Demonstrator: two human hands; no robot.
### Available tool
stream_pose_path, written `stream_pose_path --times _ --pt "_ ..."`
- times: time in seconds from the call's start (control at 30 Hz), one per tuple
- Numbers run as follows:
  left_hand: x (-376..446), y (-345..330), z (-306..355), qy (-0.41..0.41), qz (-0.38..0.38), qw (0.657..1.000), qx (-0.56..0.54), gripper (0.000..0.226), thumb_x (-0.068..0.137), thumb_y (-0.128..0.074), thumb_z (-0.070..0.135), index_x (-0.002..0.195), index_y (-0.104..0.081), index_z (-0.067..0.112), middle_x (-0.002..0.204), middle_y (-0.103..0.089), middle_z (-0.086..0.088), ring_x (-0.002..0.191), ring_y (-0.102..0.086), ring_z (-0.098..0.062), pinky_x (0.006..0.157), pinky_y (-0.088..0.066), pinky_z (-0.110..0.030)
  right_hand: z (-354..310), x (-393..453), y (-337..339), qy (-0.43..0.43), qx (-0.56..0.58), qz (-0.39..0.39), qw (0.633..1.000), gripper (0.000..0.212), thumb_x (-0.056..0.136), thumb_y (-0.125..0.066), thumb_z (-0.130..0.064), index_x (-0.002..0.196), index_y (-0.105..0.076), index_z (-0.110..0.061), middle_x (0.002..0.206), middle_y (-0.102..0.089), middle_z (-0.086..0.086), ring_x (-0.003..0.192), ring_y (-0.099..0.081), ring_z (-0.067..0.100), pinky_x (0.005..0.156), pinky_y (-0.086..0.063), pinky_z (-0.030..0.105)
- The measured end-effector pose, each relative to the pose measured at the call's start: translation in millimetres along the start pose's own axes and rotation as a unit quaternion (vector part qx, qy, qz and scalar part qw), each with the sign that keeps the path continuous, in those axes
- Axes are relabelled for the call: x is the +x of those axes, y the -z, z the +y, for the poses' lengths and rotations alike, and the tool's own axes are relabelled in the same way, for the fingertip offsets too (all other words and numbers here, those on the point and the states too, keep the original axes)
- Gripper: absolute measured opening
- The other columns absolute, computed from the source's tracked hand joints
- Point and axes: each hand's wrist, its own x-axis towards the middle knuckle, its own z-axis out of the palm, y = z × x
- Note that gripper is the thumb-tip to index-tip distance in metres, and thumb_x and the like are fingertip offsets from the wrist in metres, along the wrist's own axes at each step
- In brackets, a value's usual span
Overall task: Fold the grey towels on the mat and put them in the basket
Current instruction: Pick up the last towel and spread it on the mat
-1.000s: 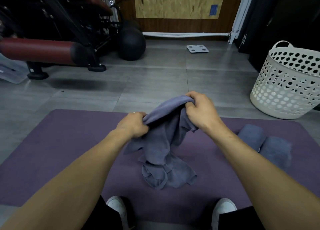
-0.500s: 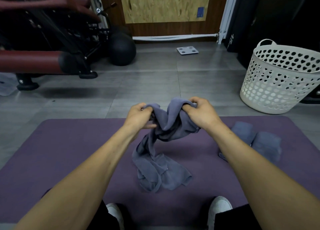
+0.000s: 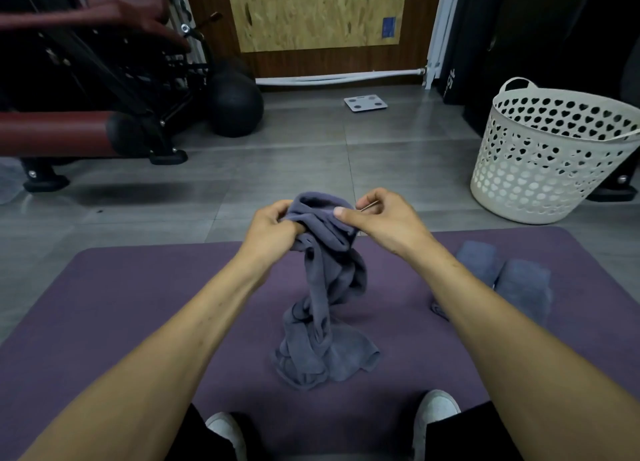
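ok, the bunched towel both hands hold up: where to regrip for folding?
Judging by the twisted hang of the towel, pinch two corners of its lower end spread on the mat, coming from above; the hem there looks exposed.

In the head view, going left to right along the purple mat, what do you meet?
Left hand → crumpled grey towel held up from the mat → right hand → two folded grey towels lying side by side → white basket on the floor past the mat's right end.
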Motion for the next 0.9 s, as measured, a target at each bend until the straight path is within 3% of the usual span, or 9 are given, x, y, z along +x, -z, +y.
stream_pose_path --times 0.1,0.2,0.3,0.37,0.5,0.63,0.73,0.8,0.9 --pt "6 10 1 0.041 -0.004 0.997 -0.067 0.038 0.082 -0.039 -0.015 0.096 -0.065 0.010 0.077 -0.065 -0.008 0.064 -0.061 -0.015 0.057 -0.052 -0.025 4 -5 7 0.047 0.030 -0.051 0.997 0.041 0.071 -0.079 -0.049 0.102 -0.066 -0.026 0.095 -0.068 -0.006 0.087 -0.065 0.009 0.075 -0.052 0.020" --pt "6 12 4 0.048 -0.014 0.995 -0.086 0.038 0.085 -0.039 -0.015 0.103 -0.064 0.008 0.084 -0.066 -0.010 0.070 -0.062 -0.018 0.060 -0.054 -0.024 6 -9 1 0.090 -0.005 -0.102 0.991 0.039 0.068 -0.082 -0.048 0.100 -0.067 -0.031 0.093 -0.069 -0.009 0.082 -0.065 0.006 0.075 -0.054 0.023" --pt "6 13 2 0.032 -0.047 0.996 -0.064 0.034 0.088 -0.044 -0.013 0.104 -0.063 0.009 0.087 -0.066 -0.010 0.074 -0.063 -0.019 0.062 -0.056 -0.025 6 -7 -9 0.134 -0.022 -0.022 0.991 0.015 0.084 -0.070 -0.039 0.088 -0.069 -0.024 0.076 -0.068 -0.004 0.073 -0.064 0.016 0.069 -0.053 0.032" --pt "6 14 -2 0.033 -0.065 0.996 -0.052 0.029 0.087 -0.053 -0.012 0.108 -0.063 0.005 0.090 -0.067 -0.013 0.079 -0.066 -0.021 0.068 -0.057 -0.028 7 -3 -13 0.139 -0.016 0.035 0.989 0.022 0.093 -0.059 -0.033 0.081 -0.067 -0.017 0.065 -0.064 0.000 0.067 -0.063 0.023 0.066 -0.052 0.036" --pt "11 16 -17 0.101 -0.027 0.994 -0.017 0.040 0.076 -0.067 -0.017 0.109 -0.059 0.003 0.084 -0.066 -0.015 0.071 -0.066 -0.023 0.063 -0.059 -0.024 18 8 -8 0.048 0.005 0.099 0.994 0.024 0.098 -0.052 -0.025 0.083 -0.062 -0.010 0.063 -0.060 0.002 0.052 -0.057 0.013 0.044 -0.041 0.015" --pt "16 26 -40 0.130 0.009 0.989 0.070 0.033 0.067 -0.069 -0.022 0.085 -0.065 0.005 0.080 -0.068 -0.013 0.086 -0.067 -0.028 0.073 -0.058 -0.029 45 17 2 -0.064 -0.022 0.099 0.993 0.024 0.098 -0.051 -0.019 0.084 -0.062 -0.003 0.068 -0.062 0.012 0.055 -0.056 0.021 0.052 -0.045 0.027" --pt "16 28 -48 0.117 -0.012 0.982 0.145 0.034 0.068 -0.062 -0.021 0.078 -0.072 0.010 0.086 -0.071 -0.010 0.089 -0.066 -0.022 0.079 -0.053 -0.029 57 20 3 -0.100 -0.051 0.079 0.991 0.025 0.097 -0.048 -0.018 0.079 -0.061 -0.005 0.075 -0.064 0.017 0.064 -0.058 0.027 0.059 -0.051 0.036" --pt "14 24 -48 0.092 -0.045 0.978 0.181 0.026 0.074 -0.066 -0.014 0.078 -0.074 0.010 0.084 -0.073 -0.008 0.087 -0.067 -0.017 0.076 -0.050 -0.026 56 19 1 -0.093 -0.061 0.061 0.992 0.027 0.095 -0.049 -0.018 0.069 -0.053 -0.012 0.070 -0.061 0.011 0.063 -0.057 0.026 0.056 -0.048 0.032" --pt "10 19 -47 0.033 -0.078 0.955 0.283 0.007 0.079 -0.078 0.012 0.074 -0.073 0.009 0.072 -0.073 -0.006 0.071 -0.070 -0.015 0.068 -0.055 -0.029 51 16 -6 -0.066 -0.049 0.034 0.996 0.026 0.093 -0.055 -0.017 0.068 -0.049 -0.015 0.062 -0.056 0.004 0.052 -0.057 0.019 0.051 -0.045 0.025"
